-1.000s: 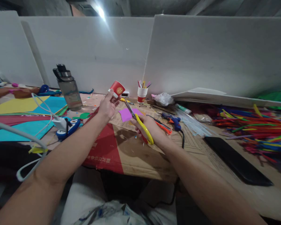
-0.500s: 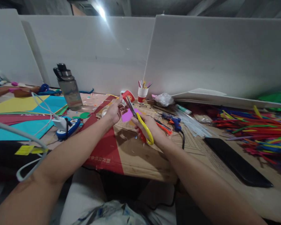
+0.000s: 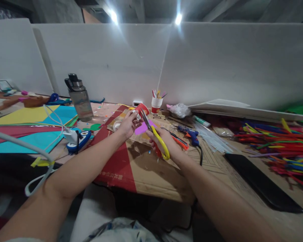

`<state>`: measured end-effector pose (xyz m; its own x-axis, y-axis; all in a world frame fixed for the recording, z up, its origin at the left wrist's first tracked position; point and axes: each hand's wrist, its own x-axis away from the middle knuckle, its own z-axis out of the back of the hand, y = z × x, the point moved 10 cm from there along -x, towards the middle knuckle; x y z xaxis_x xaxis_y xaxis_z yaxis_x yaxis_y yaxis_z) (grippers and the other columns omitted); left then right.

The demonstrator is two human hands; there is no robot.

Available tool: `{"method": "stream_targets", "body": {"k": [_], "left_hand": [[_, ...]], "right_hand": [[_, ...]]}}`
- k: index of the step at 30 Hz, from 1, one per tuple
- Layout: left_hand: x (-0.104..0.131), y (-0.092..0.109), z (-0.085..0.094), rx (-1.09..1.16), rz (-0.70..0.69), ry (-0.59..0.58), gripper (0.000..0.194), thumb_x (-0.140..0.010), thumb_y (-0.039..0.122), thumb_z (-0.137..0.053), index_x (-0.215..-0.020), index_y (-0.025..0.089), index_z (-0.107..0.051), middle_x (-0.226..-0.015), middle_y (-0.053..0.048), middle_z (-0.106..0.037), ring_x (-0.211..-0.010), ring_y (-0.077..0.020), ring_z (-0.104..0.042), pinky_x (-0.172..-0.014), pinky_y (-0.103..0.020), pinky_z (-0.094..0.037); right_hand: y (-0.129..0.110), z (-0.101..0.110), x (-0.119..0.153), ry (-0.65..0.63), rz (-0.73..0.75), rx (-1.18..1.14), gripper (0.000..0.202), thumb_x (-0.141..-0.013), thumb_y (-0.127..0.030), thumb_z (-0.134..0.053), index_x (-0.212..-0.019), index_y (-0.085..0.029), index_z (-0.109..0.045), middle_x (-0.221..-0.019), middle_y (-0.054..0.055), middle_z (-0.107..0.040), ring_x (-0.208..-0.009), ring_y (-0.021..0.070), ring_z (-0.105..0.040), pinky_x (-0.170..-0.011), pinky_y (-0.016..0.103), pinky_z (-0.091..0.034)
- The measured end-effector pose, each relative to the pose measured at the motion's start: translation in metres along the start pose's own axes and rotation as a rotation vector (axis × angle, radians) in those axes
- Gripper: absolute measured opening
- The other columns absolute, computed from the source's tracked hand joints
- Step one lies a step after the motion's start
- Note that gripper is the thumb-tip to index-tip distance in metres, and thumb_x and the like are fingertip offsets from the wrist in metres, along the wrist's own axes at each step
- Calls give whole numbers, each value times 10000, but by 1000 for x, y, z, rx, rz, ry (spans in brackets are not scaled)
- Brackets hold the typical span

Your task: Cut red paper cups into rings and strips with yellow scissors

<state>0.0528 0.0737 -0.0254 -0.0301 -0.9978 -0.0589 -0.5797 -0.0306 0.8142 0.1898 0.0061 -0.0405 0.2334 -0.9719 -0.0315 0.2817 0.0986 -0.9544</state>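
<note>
Brown-and-red cardboard (image 3: 164, 185) covered the near table; pale panels (image 3: 101, 60) stood at the far side, ceiling lights (image 3: 178, 19) above. Cup (image 3: 143, 108) was red, tilted, just left of centre, left hand (image 3: 128, 125) clamped on it. Right hand (image 3: 166, 139) gripped scissors (image 3: 157, 135): yellow and red handles, dark blades overlapping the cup; couldn't tell if touching.
</note>
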Motion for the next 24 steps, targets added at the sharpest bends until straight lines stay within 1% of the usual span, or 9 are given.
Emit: {"method": "stream_targets", "body": {"k": [3,8,13,18,21,24], "left_hand": [[1,-3,1,-12,27,10,314,-739,289,-782,-893,220,-518,-711,38,-626,-609,-134,-660,-574,-243,-490],[2,-2,-2,-13,8,-5,283,-737,220,-754,-901,209,-524,-752,37,-640,-576,-106,-626,-581,-243,-483],[3,0,-3,-5,0,-9,265,-750,220,-733,-897,210,-512,-758,37,-641,-580,-106,-624,-589,-249,-484],[4,5,-2,-25,-20,9,294,-752,296,-754,-879,212,-503,-718,39,-627,-548,-100,-606,-550,-232,-462],[2,2,-1,-56,-4,7,318,-745,356,-769,-857,207,-512,-697,37,-621,-552,-103,-618,-520,-216,-445],[-1,-2,1,-49,5,14,316,-760,390,-763,-860,202,-530,-692,30,-630,-541,-102,-620,-515,-215,-448]], "right_hand": [[3,0,-1,-7,3,32,366,-818,-582,-636,-867,-223,-580,-600,-23,-569,-461,127,-551,-399,217,-425],[5,-2,-1,-33,34,29,349,-838,-570,-613,-869,-224,-580,-609,-31,-557,-465,123,-545,-409,220,-422],[2,0,0,-13,68,63,358,-831,-571,-617,-866,-217,-580,-617,-29,-569,-493,126,-557,-443,225,-440],[1,-1,3,-22,36,64,364,-816,-574,-637,-868,-219,-571,-597,-40,-553,-448,117,-527,-413,224,-423],[2,-1,5,-18,1,34,392,-811,-600,-632,-870,-218,-571,-594,-39,-548,-429,114,-512,-403,231,-430],[0,0,6,-6,3,20,414,-822,-622,-611,-900,-216,-585,-615,-27,-563,-437,113,-516,-413,238,-448]]}}
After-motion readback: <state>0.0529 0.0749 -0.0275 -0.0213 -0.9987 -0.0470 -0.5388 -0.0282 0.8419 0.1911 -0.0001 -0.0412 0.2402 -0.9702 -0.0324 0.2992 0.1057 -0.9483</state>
